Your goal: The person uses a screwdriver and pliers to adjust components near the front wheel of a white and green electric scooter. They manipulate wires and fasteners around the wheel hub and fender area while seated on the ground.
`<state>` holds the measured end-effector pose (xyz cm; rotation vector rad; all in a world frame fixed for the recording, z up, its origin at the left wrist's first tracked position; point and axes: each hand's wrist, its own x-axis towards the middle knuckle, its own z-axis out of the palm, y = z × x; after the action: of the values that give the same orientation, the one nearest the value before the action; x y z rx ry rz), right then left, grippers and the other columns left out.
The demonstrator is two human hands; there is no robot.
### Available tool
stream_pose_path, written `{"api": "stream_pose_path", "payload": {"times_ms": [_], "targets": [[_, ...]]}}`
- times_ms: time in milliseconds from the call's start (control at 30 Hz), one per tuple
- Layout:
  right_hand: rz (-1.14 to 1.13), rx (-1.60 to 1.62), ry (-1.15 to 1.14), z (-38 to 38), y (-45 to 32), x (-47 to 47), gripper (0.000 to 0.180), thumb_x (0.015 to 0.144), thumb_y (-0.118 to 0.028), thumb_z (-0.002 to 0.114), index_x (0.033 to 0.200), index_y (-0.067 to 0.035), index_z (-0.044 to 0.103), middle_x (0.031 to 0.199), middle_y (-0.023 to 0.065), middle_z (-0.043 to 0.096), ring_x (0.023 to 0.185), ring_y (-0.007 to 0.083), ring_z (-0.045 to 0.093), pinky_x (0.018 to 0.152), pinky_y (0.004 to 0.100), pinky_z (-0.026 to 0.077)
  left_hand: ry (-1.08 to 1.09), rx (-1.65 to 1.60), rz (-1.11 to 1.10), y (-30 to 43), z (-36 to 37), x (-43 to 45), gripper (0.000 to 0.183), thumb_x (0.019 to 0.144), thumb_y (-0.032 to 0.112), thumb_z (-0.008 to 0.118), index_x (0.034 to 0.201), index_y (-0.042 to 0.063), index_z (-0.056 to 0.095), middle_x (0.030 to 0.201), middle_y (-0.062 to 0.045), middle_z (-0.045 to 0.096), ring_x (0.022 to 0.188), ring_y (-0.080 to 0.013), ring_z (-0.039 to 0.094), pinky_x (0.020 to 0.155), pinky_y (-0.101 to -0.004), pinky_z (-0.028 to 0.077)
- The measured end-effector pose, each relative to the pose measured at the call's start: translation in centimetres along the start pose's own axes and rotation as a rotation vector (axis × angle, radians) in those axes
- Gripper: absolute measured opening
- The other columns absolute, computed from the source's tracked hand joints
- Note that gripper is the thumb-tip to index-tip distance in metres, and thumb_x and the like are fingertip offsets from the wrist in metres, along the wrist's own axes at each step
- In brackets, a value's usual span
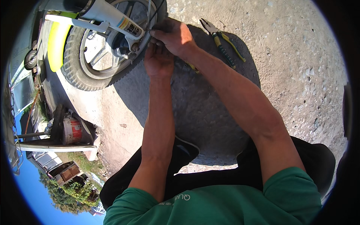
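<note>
Both hands are together at the lower right side of a spoked-rim wheel with a knobby tyre (74, 71). My right hand (175, 35) has its thumb and fingers bent near the rim, beside a thin black cable (158, 10). Just below it, my left hand (159, 60) is palm up with its fingers curled towards the tyre. Whether either hand grips something small cannot be made out. A white fork leg (112, 19) reaches down to the axle, left of the hands. Pliers with green and yellow handles (223, 42) lie on the ground to the right.
Part of another yellow-handled tool (192, 67) shows beneath my right forearm. A bright yellow mudguard (54, 45) curves beside the tyre. Farther left are a white and red bucket (72, 130) and a small wheel (31, 59). My knees flank the shaded rough concrete (208, 118).
</note>
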<state>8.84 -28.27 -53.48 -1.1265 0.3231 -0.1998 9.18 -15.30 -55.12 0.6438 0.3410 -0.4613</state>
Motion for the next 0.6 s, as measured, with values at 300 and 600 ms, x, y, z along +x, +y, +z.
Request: {"api": "stream_pose_path", "payload": {"times_ms": [300, 600], "targets": [[0.166, 0.145, -0.068, -0.1, -2.2, 0.6, 0.026, 0.092, -0.017, 0.075, 0.108, 0.004, 0.075, 0.086, 0.0092, 0.078, 0.071, 0.014, 0.072, 0.069, 0.0297, 0.058, 0.102, 0.092, -0.004, -0.6, -0.1, -0.7, 0.031, 0.11, 0.029, 0.048, 0.132, 0.012, 0.062, 0.135, -0.008, 0.063, 0.132, -0.0272, 0.055, 0.116, -0.0494, 0.04], [0.032, -0.05, -0.055, 0.4, -2.3, 0.9, 0.026, 0.097, -0.015, 0.075, 0.115, 0.002, 0.073, 0.094, 0.009, 0.077, 0.079, 0.0123, 0.072, 0.07, 0.0273, 0.059, 0.173, 0.21, -0.045, -1.1, -0.6, -0.6, 0.034, 0.109, 0.036, 0.048, 0.13, 0.011, 0.06, 0.124, -0.007, 0.069, 0.115, -0.0246, 0.063, 0.097, -0.0428, 0.047]]}}
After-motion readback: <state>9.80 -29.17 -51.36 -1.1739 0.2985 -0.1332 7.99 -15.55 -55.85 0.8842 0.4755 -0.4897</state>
